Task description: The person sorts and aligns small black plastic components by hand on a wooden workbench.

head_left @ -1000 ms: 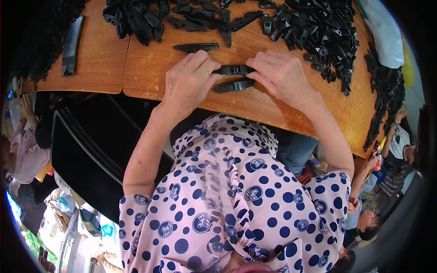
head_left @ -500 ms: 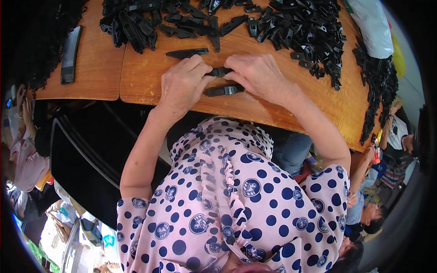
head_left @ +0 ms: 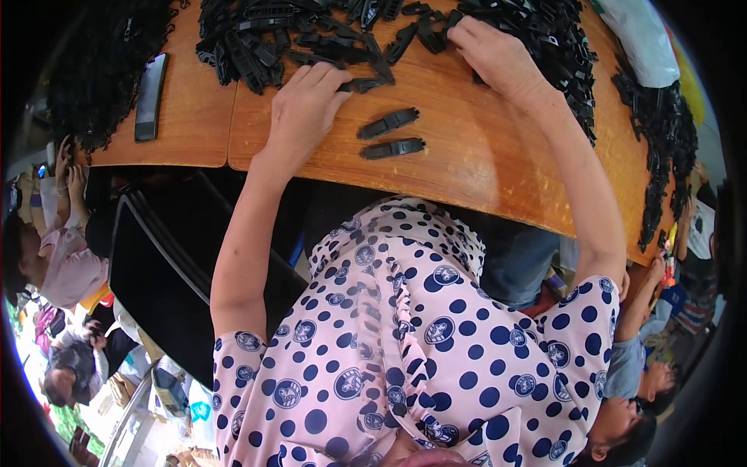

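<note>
Two slim black plastic clips (head_left: pixel 389 122) lie one behind the other on the wooden table, in front of my hands. My left hand (head_left: pixel 306 109) is closed at the left end of a long black plastic piece (head_left: pixel 367 84), which sticks out past the thumb and forefinger. Farther off, my right hand (head_left: pixel 502 58) reaches to the near-left edge of a heap of small black parts (head_left: pixel 564 70). Its fingers are curled down and pressed together; whatever lies under the fingertips is hidden.
A pile of longer black pieces (head_left: pixel 249 47) fills the far middle. To the left are a phone (head_left: pixel 149 97) and a dark heap of parts (head_left: pixel 97 78). A white bag (head_left: pixel 640 43) and more black parts (head_left: pixel 661 148) line the right. Other people sit at both sides.
Both hands have left the clip they held between them; it now lies beside the other one. My left hand has moved onto the long piece, my right hand out to the heap.
</note>
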